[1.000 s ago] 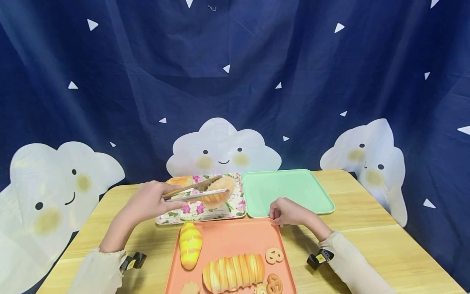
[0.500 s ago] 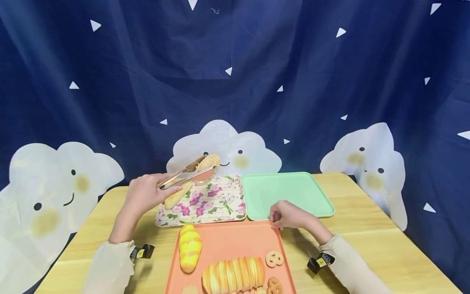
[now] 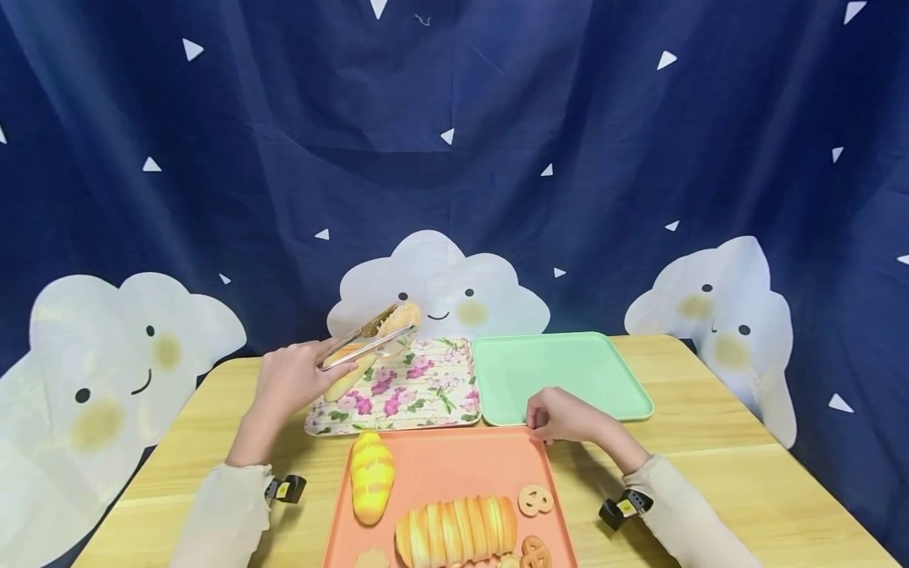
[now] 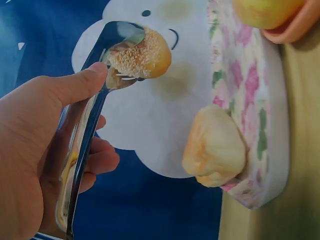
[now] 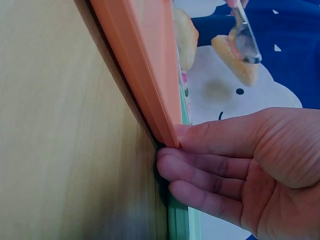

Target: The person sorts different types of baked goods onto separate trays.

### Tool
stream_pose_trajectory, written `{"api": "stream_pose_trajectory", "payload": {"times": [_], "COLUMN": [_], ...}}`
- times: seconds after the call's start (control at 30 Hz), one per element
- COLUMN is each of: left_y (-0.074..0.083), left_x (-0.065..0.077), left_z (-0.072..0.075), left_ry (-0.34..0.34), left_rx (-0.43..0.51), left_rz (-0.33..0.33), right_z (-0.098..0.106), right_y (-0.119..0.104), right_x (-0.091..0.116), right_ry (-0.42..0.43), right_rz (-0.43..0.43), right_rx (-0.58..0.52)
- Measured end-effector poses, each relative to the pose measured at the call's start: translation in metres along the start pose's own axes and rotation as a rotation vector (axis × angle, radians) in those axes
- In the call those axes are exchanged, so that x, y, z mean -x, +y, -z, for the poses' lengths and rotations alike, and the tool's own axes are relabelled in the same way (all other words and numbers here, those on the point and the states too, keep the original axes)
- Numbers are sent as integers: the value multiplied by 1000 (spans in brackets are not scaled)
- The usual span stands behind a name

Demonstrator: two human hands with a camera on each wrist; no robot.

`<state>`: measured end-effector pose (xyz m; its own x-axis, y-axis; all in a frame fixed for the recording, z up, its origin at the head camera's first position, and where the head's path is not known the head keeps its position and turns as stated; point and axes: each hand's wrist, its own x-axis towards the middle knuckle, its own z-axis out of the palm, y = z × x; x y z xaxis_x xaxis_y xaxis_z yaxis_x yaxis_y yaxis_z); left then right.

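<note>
Filling the background, a dark blue fabric curtain (image 3: 341, 197) printed with smiling white clouds hangs beyond a flat, pale wood-grained table (image 3: 692, 410). Of 3 rectangular trays, the coral-orange tray (image 3: 454, 457) lies nearest the wearer; a white tray with pink flowers (image 3: 433, 383) lies just beyond it to the left, a mint-green tray (image 3: 554, 371) just beyond it to the right. Past the orange tray's far left corner, the left hand (image 3: 294, 375) grips shiny metal tongs (image 3: 372, 347); at its far right corner, the right hand (image 3: 564, 414) pinches the rim between thumb and fingers. Inside the orange tray, a ridged golden loaf (image 3: 454, 532) lies crosswise, and a yellow striped roll (image 3: 372, 477) by the left edge points away. Between the tongs' tips, a sesame-topped golden bun (image 3: 399, 319) is held up beyond the orange tray, apart from the flowered tray; it lies forward and right of the left hand, the nearer of the 2, its long axis hard to tell behind the metal. Along the orange tray's right side lie 2 small brown pretzel-shaped biscuits (image 3: 535, 500).
</note>
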<state>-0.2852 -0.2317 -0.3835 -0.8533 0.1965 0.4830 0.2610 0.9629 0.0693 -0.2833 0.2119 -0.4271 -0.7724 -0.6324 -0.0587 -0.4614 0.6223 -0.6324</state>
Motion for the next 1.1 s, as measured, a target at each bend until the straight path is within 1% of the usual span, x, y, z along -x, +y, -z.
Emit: {"api": "stream_pose_trajectory", "payload": {"times": [0.2,0.33,0.47,0.53,0.6,0.8,1.1], "left_y": [0,0,-1,-2,-2,-4,-3], "left_x": [4,4,4,5,5,6,6], "left_z": [-12,-21,-30,-34,-36,-40,-39], "left_ry": [-19,-16,4,12,6,-64,-101], "left_rx": [-48,-74,-100,-103,-100,-99,-107], "left_rz": [5,0,-12,-14,-9,15,36], "right_z": [1,1,1,1,1,0,-1], "right_y": [-2,-4,-4,-4,-4,-3,0], "right_x": [1,2,3,3,3,1,-1], "right_ry": [-2,0,2,3,5,4,4], "right_rz": [0,1,-9,-9,-8,-2,-19], "right_rx": [3,2,3,6,5,1,10]}}
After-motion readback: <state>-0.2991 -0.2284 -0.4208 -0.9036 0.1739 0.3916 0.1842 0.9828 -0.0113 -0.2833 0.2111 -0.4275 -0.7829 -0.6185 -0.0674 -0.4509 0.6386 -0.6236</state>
